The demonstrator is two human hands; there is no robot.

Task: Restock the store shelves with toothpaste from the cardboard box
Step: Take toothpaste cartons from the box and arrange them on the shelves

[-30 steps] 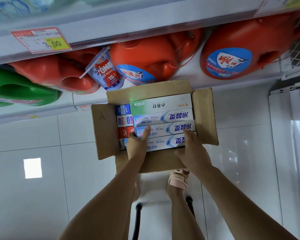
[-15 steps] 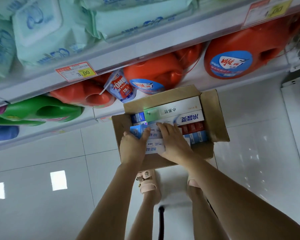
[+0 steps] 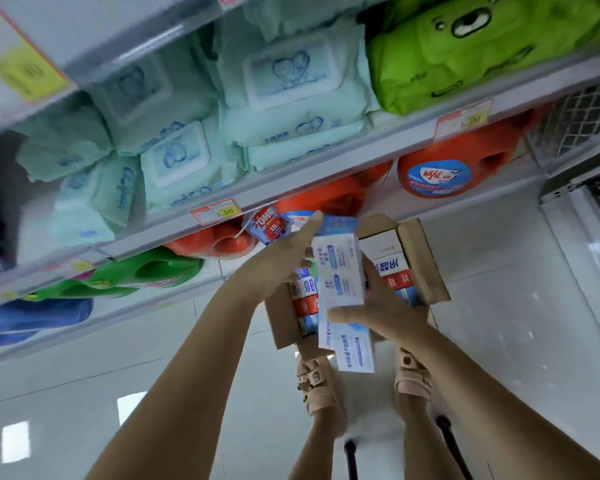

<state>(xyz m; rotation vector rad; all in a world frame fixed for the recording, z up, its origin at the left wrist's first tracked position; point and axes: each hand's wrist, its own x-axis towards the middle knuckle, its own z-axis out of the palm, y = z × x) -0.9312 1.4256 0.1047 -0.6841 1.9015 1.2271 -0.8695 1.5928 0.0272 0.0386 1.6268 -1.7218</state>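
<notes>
Head camera looks down on a small stack of toothpaste cartons (image 3: 340, 271), white with blue print, held in the air just above the open cardboard box (image 3: 425, 261), long ends pointing up toward the shelving. How many cartons make up the stack is hard to tell; at least two show, the lower one slipping out a little toward the person.

The left hand (image 3: 281, 261) clamps the stack's left edge, fingers reaching to its far end and thumb pressed on the side. The right hand (image 3: 385, 313) grasps the near part, thumb laid across the front face and fingers wrapped behind.

More packs (image 3: 392, 271) stand in the box below, which sits on the floor (image 3: 84, 358) beside the person's sandalled feet. Ahead, a shelf (image 3: 326, 168) carries wet-wipe packs (image 3: 288, 77), and orange detergent jugs (image 3: 433, 178) fill the level under it; no toothpaste section shows here.

The step in hand looks like the carry from box to shelf, with much of the restocking left, judging by the packs in the box. The next move probably calls for squaring up the loose lower carton so it does not slide free, then finding the toothpaste facing and setting the stack in.
</notes>
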